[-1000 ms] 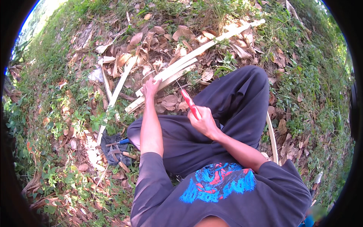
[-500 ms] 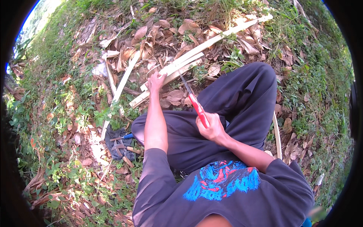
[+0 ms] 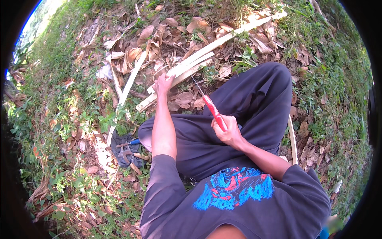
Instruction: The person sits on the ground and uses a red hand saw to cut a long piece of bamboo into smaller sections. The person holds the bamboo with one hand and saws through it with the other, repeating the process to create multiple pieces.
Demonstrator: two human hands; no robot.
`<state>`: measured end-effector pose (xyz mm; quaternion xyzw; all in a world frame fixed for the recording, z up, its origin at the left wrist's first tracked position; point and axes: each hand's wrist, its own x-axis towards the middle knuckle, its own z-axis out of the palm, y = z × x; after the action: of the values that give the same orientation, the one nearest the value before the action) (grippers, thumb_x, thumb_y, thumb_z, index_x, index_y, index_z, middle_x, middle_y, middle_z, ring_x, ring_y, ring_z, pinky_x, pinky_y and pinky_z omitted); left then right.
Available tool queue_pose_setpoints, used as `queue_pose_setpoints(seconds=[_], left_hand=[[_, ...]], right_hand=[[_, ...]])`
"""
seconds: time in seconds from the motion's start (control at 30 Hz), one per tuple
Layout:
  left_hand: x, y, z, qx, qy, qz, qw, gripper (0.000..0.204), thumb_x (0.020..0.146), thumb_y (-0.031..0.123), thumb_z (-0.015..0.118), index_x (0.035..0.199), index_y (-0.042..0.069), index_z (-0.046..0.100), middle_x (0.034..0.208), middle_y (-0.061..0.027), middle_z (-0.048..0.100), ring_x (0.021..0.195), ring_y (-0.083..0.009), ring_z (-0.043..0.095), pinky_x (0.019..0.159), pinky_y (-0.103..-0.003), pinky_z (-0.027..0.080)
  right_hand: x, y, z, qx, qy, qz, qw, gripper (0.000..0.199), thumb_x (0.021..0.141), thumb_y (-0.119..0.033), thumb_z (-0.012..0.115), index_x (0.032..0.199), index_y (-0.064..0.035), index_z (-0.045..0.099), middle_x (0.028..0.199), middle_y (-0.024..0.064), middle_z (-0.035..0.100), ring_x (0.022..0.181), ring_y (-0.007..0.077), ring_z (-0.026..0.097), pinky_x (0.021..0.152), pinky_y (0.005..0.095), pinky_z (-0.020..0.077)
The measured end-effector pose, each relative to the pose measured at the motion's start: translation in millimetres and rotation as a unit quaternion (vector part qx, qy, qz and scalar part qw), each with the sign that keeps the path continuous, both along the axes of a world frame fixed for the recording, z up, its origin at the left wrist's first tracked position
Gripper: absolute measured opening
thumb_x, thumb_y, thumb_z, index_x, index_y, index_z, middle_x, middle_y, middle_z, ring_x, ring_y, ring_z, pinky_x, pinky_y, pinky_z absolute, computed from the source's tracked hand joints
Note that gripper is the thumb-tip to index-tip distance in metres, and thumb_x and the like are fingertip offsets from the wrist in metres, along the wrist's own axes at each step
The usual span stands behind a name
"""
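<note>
My left hand (image 3: 163,84) closes on a long pale wooden strip (image 3: 223,41), pressing it near its lower-left end. Beneath and beside it lies a second, shorter strip (image 3: 190,73). In my right hand (image 3: 230,131) is a hand saw by its red handle (image 3: 215,113). The saw's thin blade (image 3: 197,86) slants up and left from the handle, its tip reaching the strips a little to the right of my left hand. Whether the teeth touch the wood I cannot tell.
My crossed legs (image 3: 254,91) are just below the strips. More pale strips (image 3: 131,81) lie at the left. By my left knee, a dark cloth (image 3: 119,153) bears a blue-handled tool (image 3: 134,142) and a hammer-like tool (image 3: 128,155). Dry leaves (image 3: 197,24) and grass cover the ground.
My right hand has drawn the saw back, down and slightly to the right. My left hand stays at nearly the same spot on the strip.
</note>
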<state>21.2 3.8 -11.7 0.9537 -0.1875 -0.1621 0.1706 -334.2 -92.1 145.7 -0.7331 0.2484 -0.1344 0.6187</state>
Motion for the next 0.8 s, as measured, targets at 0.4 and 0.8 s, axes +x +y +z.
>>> queue_pose_setpoints(seconds=[0.4, 0.8], left_hand=[[-1, 4, 2, -0.001, -0.015, 0.013, 1.000, 0.057, 0.076, 0.066, 0.065, 0.100, 0.014, 0.069, 0.110, -0.0111, 0.071, 0.111, -0.0355, 0.061, 0.095, -0.052, 0.036], [-13, -2, 11, -0.029, -0.012, 0.049, 0.998, 0.051, 0.077, 0.063, 0.067, 0.102, 0.018, 0.070, 0.114, -0.0081, 0.069, 0.116, -0.0294, 0.056, 0.100, -0.050, 0.034]], right_hand=[[43, -6, -16, -0.029, 0.012, -0.012, 0.999, 0.014, 0.084, -0.005, 0.057, 0.075, 0.0046, 0.058, 0.059, 0.0230, 0.052, 0.049, 0.0310, 0.056, 0.051, 0.0401, 0.0430], [50, -10, -33, 0.061, 0.011, 0.008, 0.998, 0.014, 0.091, -0.001, 0.054, 0.080, -0.0007, 0.063, 0.058, -0.0056, 0.048, 0.046, 0.0020, 0.040, 0.044, 0.0206, 0.0307]])
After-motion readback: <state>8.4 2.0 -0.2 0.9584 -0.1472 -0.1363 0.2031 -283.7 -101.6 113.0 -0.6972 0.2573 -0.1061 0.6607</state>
